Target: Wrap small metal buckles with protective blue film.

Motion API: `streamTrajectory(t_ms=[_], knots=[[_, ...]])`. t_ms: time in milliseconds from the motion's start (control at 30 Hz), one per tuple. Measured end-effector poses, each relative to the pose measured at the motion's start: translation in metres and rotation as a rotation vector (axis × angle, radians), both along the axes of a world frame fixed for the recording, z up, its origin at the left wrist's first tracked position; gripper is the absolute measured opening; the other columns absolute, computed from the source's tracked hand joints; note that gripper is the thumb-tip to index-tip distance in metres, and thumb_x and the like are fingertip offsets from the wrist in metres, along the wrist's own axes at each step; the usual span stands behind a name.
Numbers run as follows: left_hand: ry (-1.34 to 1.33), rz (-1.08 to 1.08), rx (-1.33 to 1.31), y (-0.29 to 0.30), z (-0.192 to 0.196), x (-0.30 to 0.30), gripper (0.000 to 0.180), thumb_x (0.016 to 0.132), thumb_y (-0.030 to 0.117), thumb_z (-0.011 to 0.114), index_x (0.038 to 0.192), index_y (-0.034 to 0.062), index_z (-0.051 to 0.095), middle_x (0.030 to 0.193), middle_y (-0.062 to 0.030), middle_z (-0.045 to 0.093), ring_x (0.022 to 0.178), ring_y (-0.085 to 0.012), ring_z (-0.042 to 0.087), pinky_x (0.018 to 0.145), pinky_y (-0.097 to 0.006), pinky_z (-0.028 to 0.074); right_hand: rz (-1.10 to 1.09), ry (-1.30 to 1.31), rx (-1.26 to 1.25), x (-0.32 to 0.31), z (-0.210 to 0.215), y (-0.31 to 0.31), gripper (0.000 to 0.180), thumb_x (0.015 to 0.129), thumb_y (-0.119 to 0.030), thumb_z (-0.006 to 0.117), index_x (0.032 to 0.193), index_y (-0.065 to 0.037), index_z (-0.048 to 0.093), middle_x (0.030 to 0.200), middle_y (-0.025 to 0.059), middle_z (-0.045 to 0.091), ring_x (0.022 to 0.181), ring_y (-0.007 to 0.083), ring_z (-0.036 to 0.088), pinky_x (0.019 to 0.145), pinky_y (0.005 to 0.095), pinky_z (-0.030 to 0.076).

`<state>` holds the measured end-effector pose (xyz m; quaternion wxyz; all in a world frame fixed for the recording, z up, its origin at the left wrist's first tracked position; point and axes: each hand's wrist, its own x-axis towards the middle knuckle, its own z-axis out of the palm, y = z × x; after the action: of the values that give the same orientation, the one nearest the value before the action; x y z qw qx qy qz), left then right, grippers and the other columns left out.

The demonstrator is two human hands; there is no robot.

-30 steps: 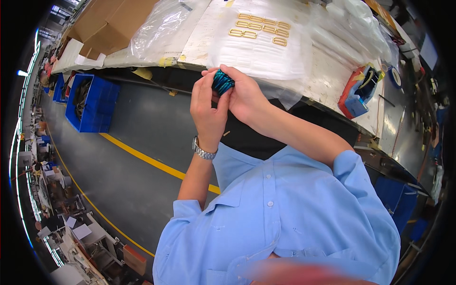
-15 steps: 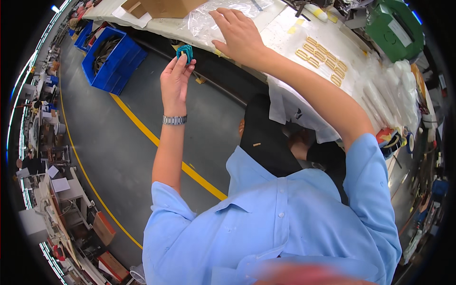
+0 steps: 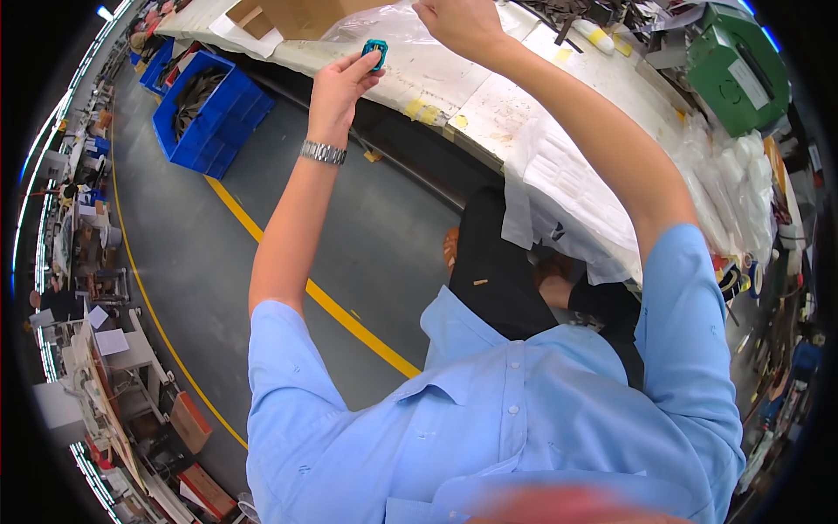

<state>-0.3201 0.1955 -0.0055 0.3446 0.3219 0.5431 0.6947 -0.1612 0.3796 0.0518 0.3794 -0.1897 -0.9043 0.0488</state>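
We see two hands up at the bench. Left hand (image 3: 336, 80) pinches one small teal plastic ring-shaped part (image 3: 375, 49) at its fingertips (image 3: 365, 72), part just above them, over the edge of the white-covered workbench (image 3: 524, 96). Right hand (image 3: 458, 24) lies on one clear plastic bag (image 3: 384, 19) at the top rim; fingers cut off, we can't tell their grip. One silver metal wristwatch (image 3: 324, 153) below the left fingers. Two blue plastic crates (image 3: 214, 113) left of them, on the floor.
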Motion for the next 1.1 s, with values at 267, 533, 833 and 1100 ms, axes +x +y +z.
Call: streamTrajectory(t_ms=[267,533,833,1100], knots=[[-0.275,-0.126,-0.101,-0.030,-0.003,0.013,0.029,0.100,0.017,0.081,0.118,-0.0048,0.075,0.108,-0.0101,0.078,0.098,-0.0201,0.075,0.085,-0.030,0.061,0.132,-0.556,-0.026,0.057,-0.022,0.019,0.030,0.096,-0.011,0.064,0.123,-0.002,0.076,0.123,0.0192,0.075,0.120,0.0367,0.070,0.106,0.0459,0.055],[-0.424,0.032,-0.074,-0.069,-0.032,0.015,0.029,0.101,0.013,0.079,0.120,-0.0069,0.071,0.112,-0.0150,0.076,0.102,-0.0255,0.074,0.086,-0.033,0.063,0.125,-0.379,0.095,0.028,-0.033,-0.034,0.068,0.086,-0.022,0.080,0.148,-0.003,0.057,0.152,0.0174,0.059,0.144,0.0380,0.053,0.118,0.0483,0.047],[-0.170,-0.064,-0.006,-0.057,-0.004,0.030,0.029,0.102,0.015,0.078,0.121,-0.0054,0.073,0.110,-0.0102,0.077,0.099,-0.0186,0.074,0.087,-0.029,0.059,-0.037,-0.357,0.182,-0.011,-0.038,-0.016,0.012,0.091,-0.014,0.071,0.100,-0.009,0.078,0.092,0.0147,0.078,0.088,0.0341,0.079,0.069,0.0442,0.061],[0.626,-0.040,-0.165,0.045,0.022,0.014,0.032,0.095,0.022,0.084,0.113,-0.0035,0.079,0.094,-0.0072,0.079,0.080,-0.0115,0.073,0.076,-0.028,0.058,-0.013,-0.148,0.285,-0.005,-0.018,0.006,0.025,0.096,-0.030,0.070,0.086,-0.010,0.082,0.085,0.0162,0.078,0.081,0.0340,0.078,0.070,0.0485,0.060]])
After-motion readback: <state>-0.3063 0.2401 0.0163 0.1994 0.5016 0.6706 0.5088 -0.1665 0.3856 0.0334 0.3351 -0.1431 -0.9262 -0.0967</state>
